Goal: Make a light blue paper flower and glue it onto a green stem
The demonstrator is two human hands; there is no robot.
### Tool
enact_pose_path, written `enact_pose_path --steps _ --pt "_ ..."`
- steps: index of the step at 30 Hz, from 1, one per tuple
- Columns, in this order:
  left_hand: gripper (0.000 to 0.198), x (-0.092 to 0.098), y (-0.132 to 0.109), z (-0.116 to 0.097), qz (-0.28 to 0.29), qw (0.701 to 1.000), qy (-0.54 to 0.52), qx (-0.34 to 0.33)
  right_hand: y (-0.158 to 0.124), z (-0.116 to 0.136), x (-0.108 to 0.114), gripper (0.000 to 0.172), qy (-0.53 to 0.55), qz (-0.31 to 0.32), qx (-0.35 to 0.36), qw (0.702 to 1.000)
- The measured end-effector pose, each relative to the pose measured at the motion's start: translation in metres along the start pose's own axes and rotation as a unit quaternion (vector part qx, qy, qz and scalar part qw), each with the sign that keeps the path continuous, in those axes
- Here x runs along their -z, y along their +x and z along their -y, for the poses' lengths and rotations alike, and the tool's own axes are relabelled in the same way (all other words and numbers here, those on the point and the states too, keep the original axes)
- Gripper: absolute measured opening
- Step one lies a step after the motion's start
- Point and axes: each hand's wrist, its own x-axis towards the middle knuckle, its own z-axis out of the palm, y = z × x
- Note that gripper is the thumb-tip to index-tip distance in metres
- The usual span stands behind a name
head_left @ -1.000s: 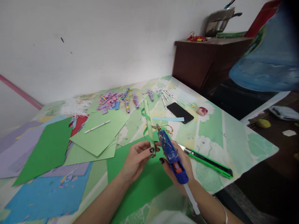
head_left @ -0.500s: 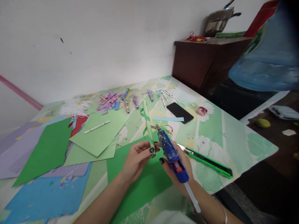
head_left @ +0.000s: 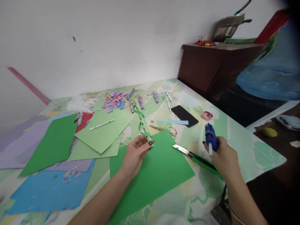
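Over the desk's (head_left: 243, 150) green paper (head_left: 161, 168), left fingers (head_left: 144, 148) pinch a tube (head_left: 142, 121). Right fingers (head_left: 222, 144) hold a glue gun (head_left: 210, 135) clear, perhaps for safety.

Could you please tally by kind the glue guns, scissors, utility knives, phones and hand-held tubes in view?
Glue gun, in the right hand: 1
Pale green tube, in the left hand: 1
Scissors: 1
Utility knife: 1
Phone: 1
Total: 5

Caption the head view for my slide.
Left hand holds a green paper roll; right hand grips a blue glue gun.
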Motion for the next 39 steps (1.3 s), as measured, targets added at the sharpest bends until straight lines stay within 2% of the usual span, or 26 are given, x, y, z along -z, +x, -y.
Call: enact_pose_path --steps 4,6,8,11,12,14,16,18,21,24,29,39 --pt "0.023 -0.001 -0.002 -0.006 0.000 0.999 -0.030 0.020 0.007 -0.032 -0.003 0.032 -0.083 0.038 0.001 0.996" --pt "0.022 -0.002 -0.002 -0.007 0.002 0.999 -0.040 0.028 0.004 -0.035 -0.004 0.037 -0.104 0.045 0.003 0.993" --pt "0.021 -0.002 -0.003 -0.007 0.007 0.998 -0.046 0.035 -0.001 -0.027 -0.004 0.038 -0.117 0.006 0.030 0.993" --pt "0.020 -0.002 -0.003 -0.006 0.007 0.998 -0.053 0.045 -0.012 0.004 -0.002 0.030 -0.049 -0.110 0.145 0.982" --pt "0.021 -0.002 -0.003 -0.006 0.005 0.997 -0.056 0.048 -0.017 0.018 -0.003 0.026 -0.009 -0.126 0.192 0.973" --pt "0.022 -0.003 -0.003 -0.006 0.000 0.997 -0.062 0.052 -0.030 0.048 -0.005 0.021 0.075 -0.136 0.289 0.944" --pt "0.023 -0.004 -0.003 -0.006 -0.003 0.996 -0.066 0.054 -0.042 0.075 -0.011 0.024 0.152 -0.106 0.377 0.908" --pt "0.023 -0.004 -0.004 -0.006 -0.001 0.996 -0.072 0.054 -0.051 0.096 -0.018 0.026 0.177 -0.076 0.421 0.887" --pt "0.022 -0.004 -0.005 -0.005 0.007 0.995 -0.084 0.052 -0.056 0.114 -0.027 0.023 0.179 -0.068 0.429 0.883" --pt "0.022 -0.004 -0.005 -0.003 0.012 0.995 -0.090 0.051 -0.054 0.120 -0.032 0.017 0.181 -0.077 0.427 0.883" --pt "0.022 -0.003 -0.004 0.000 0.016 0.994 -0.088 0.057 -0.053 0.121 -0.034 0.011 0.195 -0.090 0.436 0.874" --pt "0.018 -0.002 -0.005 0.003 0.035 0.994 -0.077 0.065 -0.051 0.119 -0.035 0.015 0.214 -0.091 0.426 0.874"
